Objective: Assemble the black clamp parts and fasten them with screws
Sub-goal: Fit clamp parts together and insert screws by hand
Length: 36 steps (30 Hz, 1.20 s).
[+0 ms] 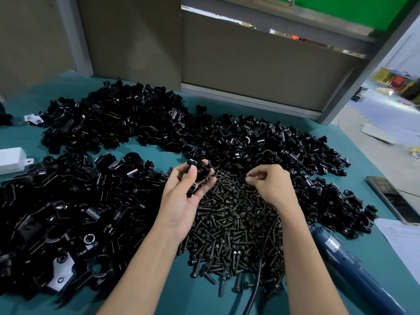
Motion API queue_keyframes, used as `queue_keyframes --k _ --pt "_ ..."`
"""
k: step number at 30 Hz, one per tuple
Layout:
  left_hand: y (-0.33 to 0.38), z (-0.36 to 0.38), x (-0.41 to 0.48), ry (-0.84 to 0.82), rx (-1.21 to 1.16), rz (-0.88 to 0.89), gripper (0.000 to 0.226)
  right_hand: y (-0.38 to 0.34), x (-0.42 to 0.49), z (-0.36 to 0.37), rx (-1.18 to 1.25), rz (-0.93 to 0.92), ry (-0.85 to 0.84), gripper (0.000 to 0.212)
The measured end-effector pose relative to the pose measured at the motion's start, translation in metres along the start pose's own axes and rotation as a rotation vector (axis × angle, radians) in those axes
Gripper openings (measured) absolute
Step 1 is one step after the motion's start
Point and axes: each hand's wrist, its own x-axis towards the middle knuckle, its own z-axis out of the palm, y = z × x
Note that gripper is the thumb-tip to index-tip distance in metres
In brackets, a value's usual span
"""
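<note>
My left hand (181,201) is palm up over the left edge of the screw pile (236,226) and holds black clamp parts (198,171) between thumb and fingers. My right hand (270,185) hovers over the top of the same pile of dark screws, its fingers curled and fingertips pinched together; whether a screw is between them is too small to tell. Heaps of black clamp parts lie at the left (68,212), back left (113,117) and back right (272,142).
A blue electric screwdriver (341,260) lies at the right, its black cable (259,269) running across the screws. A phone (391,196) and white paper (402,239) sit at the right table edge, a white box (11,159) at the left. Green table cover (172,294) shows in front.
</note>
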Motion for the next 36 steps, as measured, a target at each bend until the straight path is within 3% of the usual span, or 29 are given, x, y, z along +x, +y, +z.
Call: queue_keyframes --k 5,11,16,18,22,24,27,29,32,36 --pt "0.000 0.001 0.000 -0.010 0.007 -0.007 0.025 0.008 -0.006 -0.006 0.313 0.003 0.014 0.020" --pt "0.000 0.000 0.000 -0.011 0.017 -0.007 0.027 0.009 -0.005 -0.004 0.213 -0.048 -0.012 0.015" --pt "0.000 0.000 0.000 0.000 0.024 -0.007 0.029 -0.001 0.001 -0.002 0.250 -0.053 -0.121 0.025" --pt "0.000 0.000 0.000 0.001 0.018 -0.009 0.029 -0.005 0.003 -0.003 0.384 -0.025 -0.164 0.030" --pt "0.000 -0.001 0.000 0.001 0.011 -0.009 0.030 -0.007 0.006 -0.003 0.964 0.138 -0.276 0.026" --pt "0.000 -0.001 0.000 0.001 0.015 -0.007 0.030 -0.005 0.007 -0.002 0.782 0.078 -0.240 0.024" --pt "0.000 0.000 0.001 -0.001 0.019 -0.006 0.030 -0.003 0.010 0.001 0.072 -0.145 -0.124 0.005" --pt "-0.001 -0.001 0.001 -0.001 0.014 -0.012 0.030 -0.007 0.012 0.001 -0.251 -0.162 -0.109 0.011" --pt "-0.001 -0.002 0.001 -0.004 0.011 -0.014 0.030 -0.014 0.014 -0.004 -0.491 -0.147 -0.132 0.030" --pt "-0.002 -0.002 0.001 -0.004 0.019 -0.012 0.033 -0.020 0.017 -0.009 -0.554 -0.197 -0.237 0.031"
